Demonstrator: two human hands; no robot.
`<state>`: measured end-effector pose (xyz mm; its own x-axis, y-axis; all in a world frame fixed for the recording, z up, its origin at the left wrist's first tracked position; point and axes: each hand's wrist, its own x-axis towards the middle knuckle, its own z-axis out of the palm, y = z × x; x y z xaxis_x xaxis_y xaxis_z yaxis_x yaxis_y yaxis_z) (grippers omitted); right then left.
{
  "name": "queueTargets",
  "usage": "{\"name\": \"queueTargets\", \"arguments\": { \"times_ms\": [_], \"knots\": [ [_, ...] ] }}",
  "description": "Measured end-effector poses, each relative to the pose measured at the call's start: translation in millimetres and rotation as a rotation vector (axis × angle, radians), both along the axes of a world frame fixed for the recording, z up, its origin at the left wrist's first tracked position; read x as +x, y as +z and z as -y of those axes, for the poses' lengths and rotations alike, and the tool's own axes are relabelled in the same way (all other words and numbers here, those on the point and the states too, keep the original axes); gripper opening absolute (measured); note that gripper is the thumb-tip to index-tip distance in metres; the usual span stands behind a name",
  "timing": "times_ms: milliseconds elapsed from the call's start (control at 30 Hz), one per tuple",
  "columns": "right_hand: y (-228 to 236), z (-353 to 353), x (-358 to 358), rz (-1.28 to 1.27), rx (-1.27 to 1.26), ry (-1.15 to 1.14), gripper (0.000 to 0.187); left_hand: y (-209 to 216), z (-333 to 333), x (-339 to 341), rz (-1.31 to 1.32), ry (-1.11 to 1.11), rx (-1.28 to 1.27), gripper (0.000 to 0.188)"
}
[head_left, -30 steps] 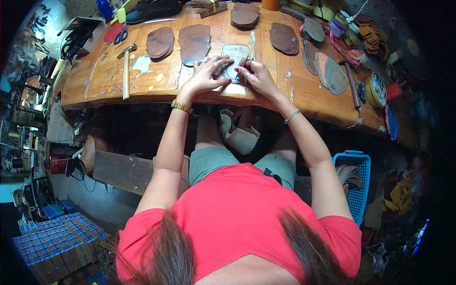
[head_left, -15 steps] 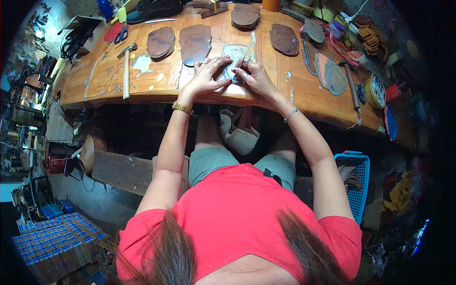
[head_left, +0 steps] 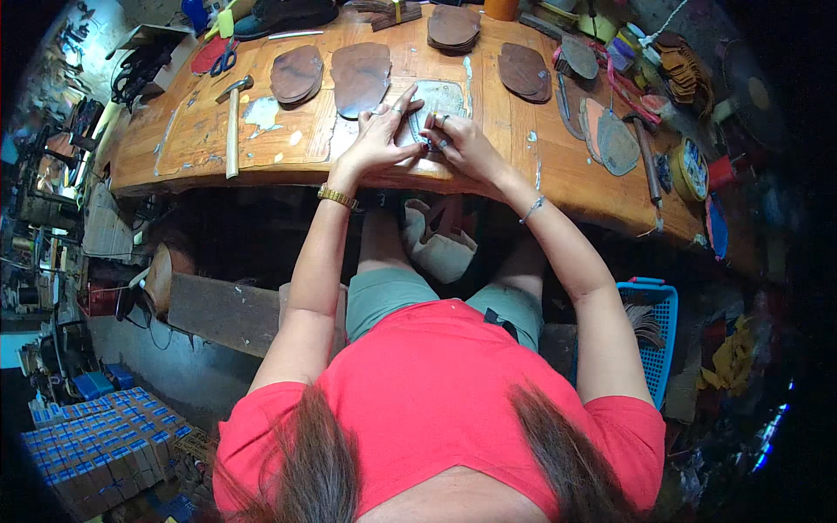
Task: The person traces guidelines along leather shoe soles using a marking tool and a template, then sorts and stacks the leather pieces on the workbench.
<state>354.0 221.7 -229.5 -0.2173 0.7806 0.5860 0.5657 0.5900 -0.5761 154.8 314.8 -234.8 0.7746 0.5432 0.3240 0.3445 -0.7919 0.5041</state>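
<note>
Your left hand [head_left: 384, 139] lies spread over the pale rounded plate [head_left: 445, 94] near the bench's [head_left: 196, 139] front edge; your right hand [head_left: 460, 142] pinches a slim, mostly hidden tool [head_left: 430, 121]. The plate looks light, stiff, maybe slick: hold its left rim.

Across that bench [head_left: 301, 157], open wood is running from the hammer [head_left: 233, 131] to the left hand [head_left: 379, 139], brown pieces [head_left: 360, 80] blocking beyond; right of the right hand [head_left: 462, 139], rounded pieces [head_left: 617, 146] are hemming another gap.

Blue basket [head_left: 670, 324], stacked boxes [head_left: 105, 440]
</note>
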Motion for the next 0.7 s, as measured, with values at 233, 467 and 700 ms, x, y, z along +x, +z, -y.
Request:
{"name": "queueTargets", "arguments": {
  "times_ms": [233, 467, 700],
  "knots": [
    [2, -5, 0, -0.072, -0.136, -0.115, 0.024, -1, 0, 0, 0.017, 0.003, 0.013, 0.11],
    [6, -5, -3, -0.145, -0.18, -0.112, 0.023, -1, 1, -1, 0.013, 0.006, -0.008, 0.11],
    [1, -8, -7, 0.085, 0.003, -0.046, 0.022, -4, -2, 0, 0.012, 0.009, -0.006, 0.112]
  ]
}}
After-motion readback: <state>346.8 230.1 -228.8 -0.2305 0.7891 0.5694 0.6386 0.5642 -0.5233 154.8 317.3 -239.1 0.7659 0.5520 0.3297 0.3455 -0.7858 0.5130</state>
